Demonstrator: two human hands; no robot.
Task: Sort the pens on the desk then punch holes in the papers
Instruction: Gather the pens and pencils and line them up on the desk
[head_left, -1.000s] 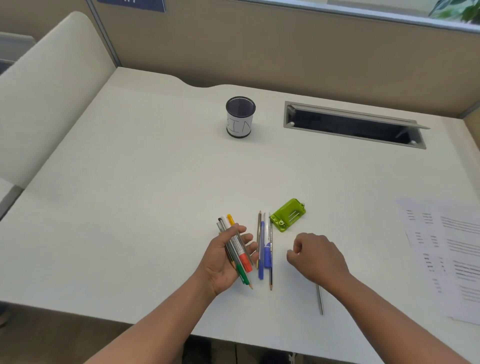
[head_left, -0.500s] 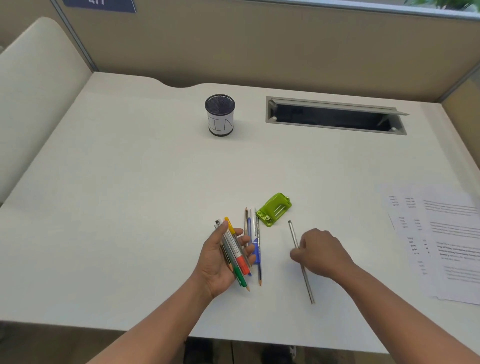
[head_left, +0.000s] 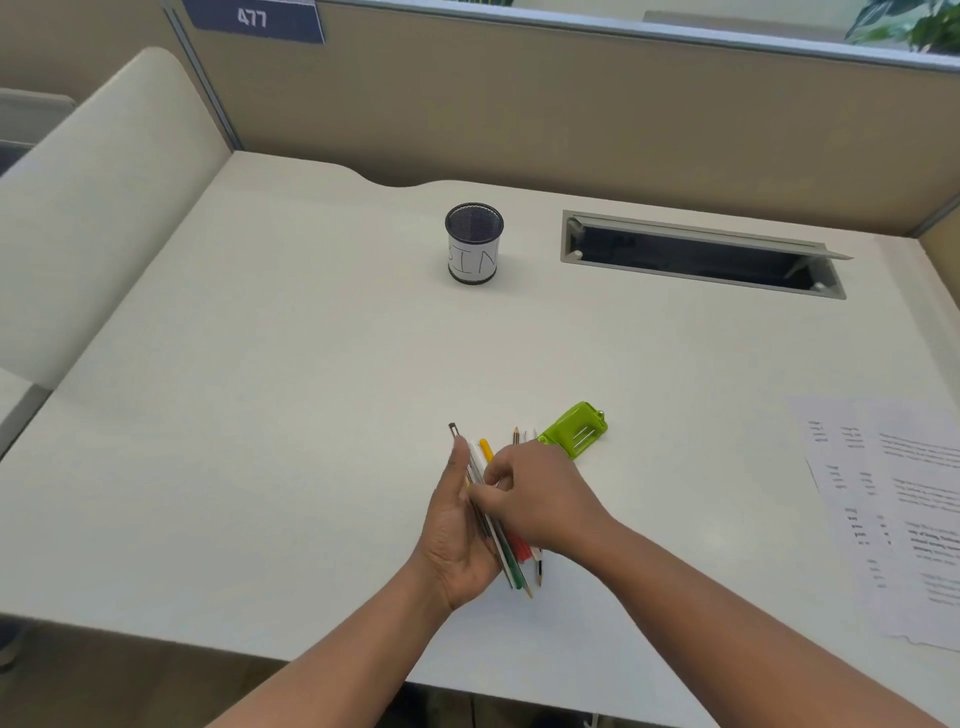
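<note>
Pens (head_left: 498, 535) bundled, green, red, yellow, grey, perhaps pencils, between both hands

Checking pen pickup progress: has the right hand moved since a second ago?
Yes. The right hand went left, from right of the green hole punch onto the left-hand pens.

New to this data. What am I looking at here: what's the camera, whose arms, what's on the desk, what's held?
There is no robot here: the arms belong to a person, filmed by one wide-angle camera on their head, looking down at a white desk. The left hand lies palm up and holds a bundle of pens. The right hand reaches over it and pinches a grey pen, laying it into the bundle. A few more pens lie just behind the hands, mostly hidden. Beside them is a green hole punch. Further back stands a mesh cup labelled BIN. Printed papers lie at the right edge.
</note>
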